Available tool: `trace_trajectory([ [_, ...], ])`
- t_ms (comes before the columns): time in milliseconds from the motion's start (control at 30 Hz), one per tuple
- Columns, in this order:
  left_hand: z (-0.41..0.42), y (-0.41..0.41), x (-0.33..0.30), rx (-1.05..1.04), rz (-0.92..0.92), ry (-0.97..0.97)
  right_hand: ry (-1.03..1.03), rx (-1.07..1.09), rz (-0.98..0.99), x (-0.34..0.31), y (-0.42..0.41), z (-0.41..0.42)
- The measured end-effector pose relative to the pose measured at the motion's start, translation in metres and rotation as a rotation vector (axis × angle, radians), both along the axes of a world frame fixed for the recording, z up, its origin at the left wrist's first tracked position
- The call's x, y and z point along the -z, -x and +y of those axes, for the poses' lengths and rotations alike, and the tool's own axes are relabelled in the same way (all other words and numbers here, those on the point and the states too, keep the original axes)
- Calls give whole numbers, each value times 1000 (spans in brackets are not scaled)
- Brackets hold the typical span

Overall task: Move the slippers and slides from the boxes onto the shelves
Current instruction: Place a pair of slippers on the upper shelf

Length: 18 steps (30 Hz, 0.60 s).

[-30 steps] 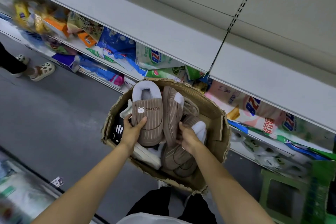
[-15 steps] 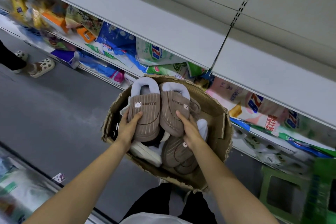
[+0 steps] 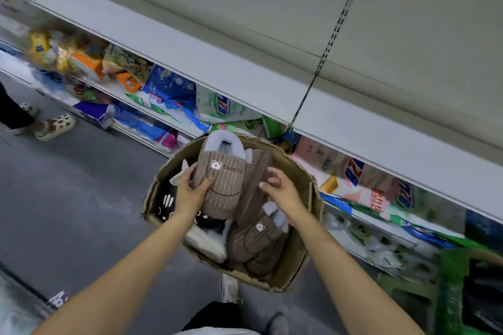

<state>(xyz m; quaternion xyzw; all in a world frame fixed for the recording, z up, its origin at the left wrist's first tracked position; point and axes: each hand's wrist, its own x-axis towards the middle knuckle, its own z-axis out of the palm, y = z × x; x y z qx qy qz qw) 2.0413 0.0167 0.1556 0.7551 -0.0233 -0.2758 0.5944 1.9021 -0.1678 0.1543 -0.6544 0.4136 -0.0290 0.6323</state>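
A cardboard box [image 3: 304, 266] stands on the floor below me and holds several slippers. My left hand [image 3: 187, 193] grips a brown corduroy slipper [image 3: 226, 185] with a bear logo and pale fleece lining, lifted over the box. A second brown slipper [image 3: 257, 179] leans on edge against it, sole toward my right hand [image 3: 283, 190], whose fingers are spread and loose beside it. More brown slippers [image 3: 253, 242], a black one [image 3: 166, 204] and a white one [image 3: 206, 245] lie in the box. The grey shelf [image 3: 217, 68] above is bare.
Packets of goods [image 3: 217, 106] fill the lower shelf behind the box. Another person's foot in a slide [image 3: 54, 126] stands on the grey floor at the left. A green stool [image 3: 449, 280] is at the right. My shoe [image 3: 230, 288] sits just under the box.
Both slippers have come up out of the box. The right-hand slipper has turned onto its edge against the left one, and my right hand has loosened from it. The camera tilted upward.
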Motion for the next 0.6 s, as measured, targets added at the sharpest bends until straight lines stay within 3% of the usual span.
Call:
trace_trajectory([
  [167, 8, 20, 19, 74, -42, -93, 6, -122, 109, 27, 5, 28],
  [433, 21, 13, 33, 48, -101, -140, 202, -219, 238, 61, -12, 53],
  [600, 19, 9, 36, -23, -70, -94, 318, 19, 116, 59, -7, 54],
])
